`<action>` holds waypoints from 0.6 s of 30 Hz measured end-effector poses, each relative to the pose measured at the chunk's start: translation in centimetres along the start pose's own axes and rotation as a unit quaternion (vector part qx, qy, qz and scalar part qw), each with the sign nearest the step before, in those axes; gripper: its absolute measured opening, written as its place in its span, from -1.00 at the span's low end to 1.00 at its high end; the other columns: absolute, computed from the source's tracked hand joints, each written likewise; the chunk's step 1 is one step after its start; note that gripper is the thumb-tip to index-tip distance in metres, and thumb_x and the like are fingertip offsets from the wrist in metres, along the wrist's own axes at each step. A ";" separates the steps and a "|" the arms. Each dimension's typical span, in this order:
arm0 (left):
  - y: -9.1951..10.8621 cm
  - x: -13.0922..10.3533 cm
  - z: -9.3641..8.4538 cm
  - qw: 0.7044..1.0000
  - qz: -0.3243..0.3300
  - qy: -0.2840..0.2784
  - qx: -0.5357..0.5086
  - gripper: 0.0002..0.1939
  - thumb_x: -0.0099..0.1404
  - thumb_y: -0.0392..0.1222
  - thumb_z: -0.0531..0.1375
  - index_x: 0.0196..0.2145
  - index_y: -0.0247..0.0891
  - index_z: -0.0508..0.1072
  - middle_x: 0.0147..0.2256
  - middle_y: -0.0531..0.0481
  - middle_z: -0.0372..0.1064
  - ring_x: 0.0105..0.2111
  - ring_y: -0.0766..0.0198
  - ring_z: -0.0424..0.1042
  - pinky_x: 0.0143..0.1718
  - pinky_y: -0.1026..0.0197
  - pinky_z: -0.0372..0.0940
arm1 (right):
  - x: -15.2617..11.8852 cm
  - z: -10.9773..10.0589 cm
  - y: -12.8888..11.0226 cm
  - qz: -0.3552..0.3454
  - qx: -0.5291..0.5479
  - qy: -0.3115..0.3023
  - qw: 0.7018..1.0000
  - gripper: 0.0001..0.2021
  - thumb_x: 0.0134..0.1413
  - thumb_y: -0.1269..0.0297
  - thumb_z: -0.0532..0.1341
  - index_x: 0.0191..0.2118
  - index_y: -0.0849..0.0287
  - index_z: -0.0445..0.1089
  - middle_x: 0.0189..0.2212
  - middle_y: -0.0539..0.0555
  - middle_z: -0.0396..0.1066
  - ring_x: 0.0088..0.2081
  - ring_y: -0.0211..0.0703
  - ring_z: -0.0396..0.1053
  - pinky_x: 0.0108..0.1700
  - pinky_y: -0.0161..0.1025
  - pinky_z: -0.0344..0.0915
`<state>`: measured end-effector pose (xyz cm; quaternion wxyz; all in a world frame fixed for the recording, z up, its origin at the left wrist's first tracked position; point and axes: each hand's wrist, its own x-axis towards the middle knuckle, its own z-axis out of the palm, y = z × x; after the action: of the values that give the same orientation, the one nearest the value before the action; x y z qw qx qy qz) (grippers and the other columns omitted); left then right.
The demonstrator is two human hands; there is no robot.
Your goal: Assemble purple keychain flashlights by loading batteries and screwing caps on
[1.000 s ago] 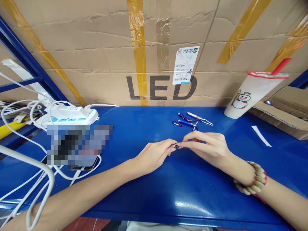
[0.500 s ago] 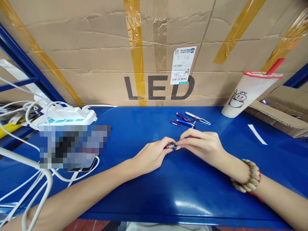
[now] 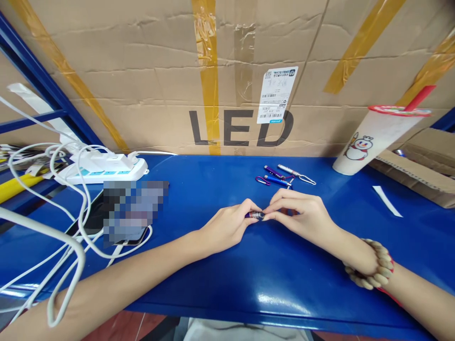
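Observation:
Between my two hands is a small dark cylindrical piece (image 3: 254, 215) with a shiny, ringed middle, held just above the blue table (image 3: 227, 284). My left hand (image 3: 227, 227) pinches its left end between thumb and fingers. The thumb and index finger of my right hand (image 3: 302, 210) close on its right tip; the other fingers are bent. Beyond the hands lie a purple penlight (image 3: 273, 172), a silver one (image 3: 287, 170) with a wire clip, and a blue one (image 3: 277, 180). A small purple carabiner (image 3: 262, 181) lies beside them.
A white cup (image 3: 377, 137) with a red straw stands at the back right, near an open cardboard box (image 3: 419, 180) and a white paper strip (image 3: 387, 201). On the left are a power strip (image 3: 106, 173), white cables and phones (image 3: 131, 213). A large carton (image 3: 159, 94) rises behind.
The view has shifted slightly, so most things appear a little further right. Both hands keep their hold on the small piece, with the right fingers slightly rearranged at its tip.

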<state>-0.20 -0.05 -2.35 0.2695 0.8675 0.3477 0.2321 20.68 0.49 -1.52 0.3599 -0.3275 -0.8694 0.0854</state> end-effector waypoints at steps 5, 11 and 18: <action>-0.1 -0.1 0.1 1.000 0.009 0.011 0.015 -0.85 0.38 -0.26 -0.04 -0.13 -0.20 0.24 -0.14 -0.01 0.41 -0.16 0.28 0.44 -0.17 0.27 0.31 | 0.2 0.3 -0.1 0.036 0.038 0.005 0.999 -0.87 0.09 0.27 0.24 -0.42 0.16 0.49 -0.48 0.03 0.41 -0.51 -0.32 0.31 -0.52 -0.38 0.20; -0.3 -0.2 0.3 0.999 0.010 0.019 0.036 -0.91 0.37 -0.27 -0.03 -0.20 -0.21 0.23 -0.11 -0.04 0.42 -0.11 0.24 0.44 -0.15 0.24 0.32 | 0.5 0.6 -0.5 0.066 0.069 0.017 0.995 -0.87 0.01 0.27 0.29 -0.47 0.18 0.50 -0.55 0.01 0.38 -0.59 -0.35 0.23 -0.58 -0.38 0.18; -0.3 0.0 0.3 0.999 0.007 0.037 0.033 -0.89 0.36 -0.28 -0.02 -0.18 -0.21 0.25 -0.15 -0.02 0.44 -0.16 0.27 0.45 -0.15 0.25 0.32 | 0.7 0.8 -0.8 0.118 0.125 0.032 0.985 -0.84 -0.06 0.25 0.32 -0.52 0.23 0.49 -0.58 0.02 0.35 -0.65 -0.40 0.15 -0.65 -0.39 0.12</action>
<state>-0.15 0.00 -2.78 0.2260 0.8691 0.3587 0.2546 19.37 0.41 -1.40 0.4128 -0.3827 -0.7953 0.2253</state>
